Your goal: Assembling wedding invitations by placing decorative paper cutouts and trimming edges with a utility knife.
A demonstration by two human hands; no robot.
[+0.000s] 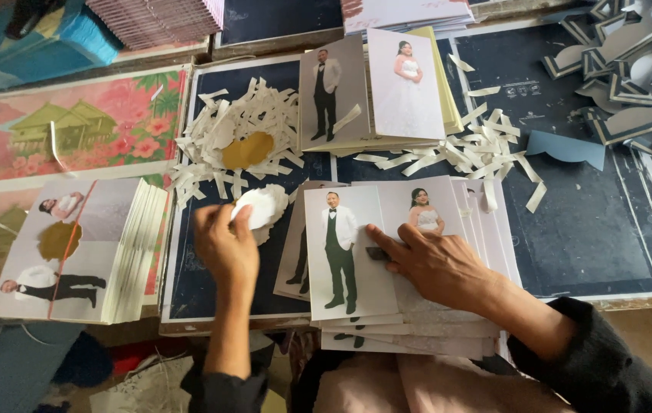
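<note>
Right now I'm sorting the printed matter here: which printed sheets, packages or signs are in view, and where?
Photo card stack: front centre, under right hand, white.
Second photo stack: behind, pale.
Open booklet pile: left, gold oval.
Floral poster: far left, pink-green.
White cut-out: in left hand.

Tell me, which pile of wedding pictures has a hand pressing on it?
The nearest pile of printed cards, at the table's front edge. The right hand lies flat on it; the back pile and the left pile go untouched. The left hand holds a white paper piece.
</note>
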